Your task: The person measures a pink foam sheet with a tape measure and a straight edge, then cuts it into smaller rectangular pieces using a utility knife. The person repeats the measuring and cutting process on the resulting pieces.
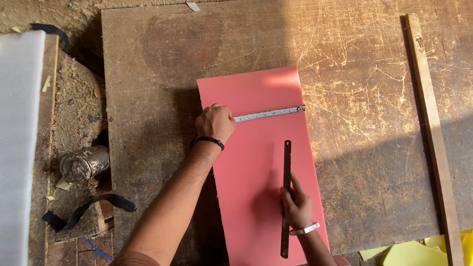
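Observation:
A pink sheet (261, 162) lies on a scratched wooden board (345, 74). My left hand (215, 123) is closed around a tape measure body at the sheet's left edge. Its metal tape (268, 114) stretches right across the sheet, and the end hook reaches the sheet's right edge. My right hand (296, 204) grips a dark metal ruler (286, 197) that lies lengthwise on the lower part of the sheet. A black band is on my left wrist and a silver bangle on my right.
A long wooden strip (433, 133) lies along the board's right side. Yellow sheets (414, 251) sit at the lower right. On the left are a white foam slab (17, 148), a dirty metal can (84, 165), black straps (88, 207) and sawdust.

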